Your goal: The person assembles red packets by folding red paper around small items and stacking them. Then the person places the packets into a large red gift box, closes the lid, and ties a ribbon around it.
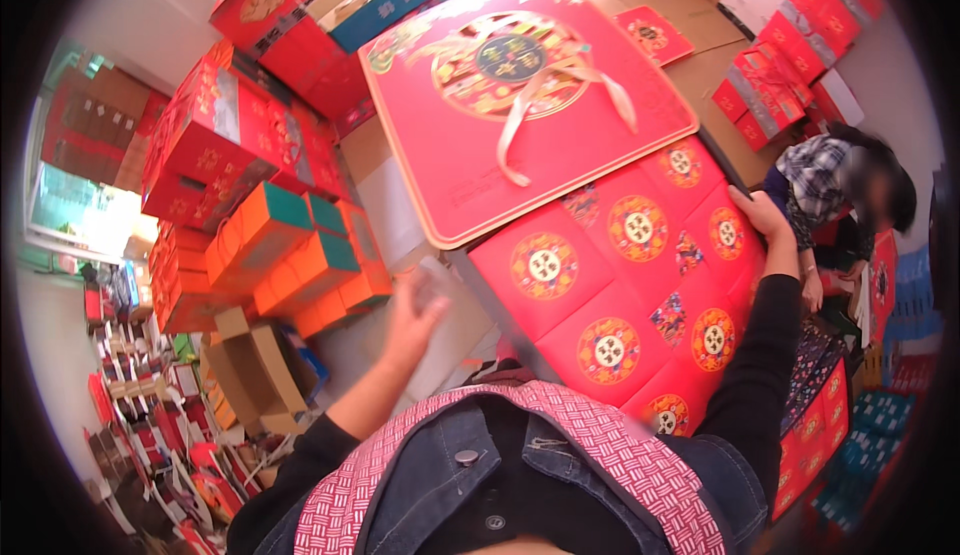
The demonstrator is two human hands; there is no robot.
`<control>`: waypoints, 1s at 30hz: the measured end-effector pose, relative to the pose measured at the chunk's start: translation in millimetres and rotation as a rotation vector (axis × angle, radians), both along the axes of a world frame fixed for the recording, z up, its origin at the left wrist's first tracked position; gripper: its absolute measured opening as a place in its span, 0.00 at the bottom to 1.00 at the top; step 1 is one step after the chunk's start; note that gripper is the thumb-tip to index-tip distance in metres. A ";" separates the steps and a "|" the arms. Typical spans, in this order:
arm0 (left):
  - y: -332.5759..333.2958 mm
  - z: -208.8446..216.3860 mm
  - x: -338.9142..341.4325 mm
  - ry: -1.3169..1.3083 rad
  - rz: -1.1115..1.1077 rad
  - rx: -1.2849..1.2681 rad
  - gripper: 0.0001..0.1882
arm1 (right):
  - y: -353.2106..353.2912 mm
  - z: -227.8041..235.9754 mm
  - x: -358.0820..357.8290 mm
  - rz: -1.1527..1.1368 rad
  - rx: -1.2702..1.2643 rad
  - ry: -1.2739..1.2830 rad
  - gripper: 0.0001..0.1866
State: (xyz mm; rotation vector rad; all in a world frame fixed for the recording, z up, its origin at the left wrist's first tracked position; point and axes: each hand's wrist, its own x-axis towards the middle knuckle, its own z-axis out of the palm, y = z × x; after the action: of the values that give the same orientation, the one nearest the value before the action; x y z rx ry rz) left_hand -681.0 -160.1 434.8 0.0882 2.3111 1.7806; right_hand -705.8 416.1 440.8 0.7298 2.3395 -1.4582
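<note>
In front of me lies a large gift box [590, 340] with a dark rim. Red square packets with round floral medallions fill it. Its red lid [455, 170], with a gold edge, a round pattern and a cream ribbon [515, 135] tied in a bow, lies tilted over the far part of the box. My right hand [764, 217] grips the box's right rim, thumb on top and fingers partly hidden. To the left of the box, my left hand [415, 313] is in the air, holding nothing, its thumb spread from slightly blurred fingers.
Orange and green boxes [305, 245] and red cartons [215, 145] are stacked at left, near an open cardboard box [255, 370]. A blue carton [410, 0] stands at the back. At right, a person in a checked shirt [825, 175] bends beside another packet-filled box [815, 435].
</note>
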 end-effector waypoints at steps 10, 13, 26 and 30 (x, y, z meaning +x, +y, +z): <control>107.5 7.8 27.0 -0.706 -0.148 0.717 0.27 | 34.6 17.0 -35.3 -0.047 0.150 -0.137 0.36; 119.5 9.1 13.7 -0.514 -0.039 0.631 0.25 | 54.9 0.7 -28.3 -0.089 0.112 -0.135 0.39; 95.6 -38.8 -86.6 -0.113 0.221 0.437 0.32 | 9.3 -21.1 -0.4 -0.102 -0.017 -0.099 0.43; 65.6 -9.7 -90.1 -0.298 0.124 0.512 0.28 | -30.0 -7.8 8.6 -0.014 -0.026 -0.101 0.43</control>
State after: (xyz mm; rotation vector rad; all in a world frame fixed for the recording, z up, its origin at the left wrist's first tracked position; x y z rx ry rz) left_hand -771.1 -94.6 425.1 -0.2276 1.6521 2.2310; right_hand -697.2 386.0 433.1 0.7954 2.2405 -1.4197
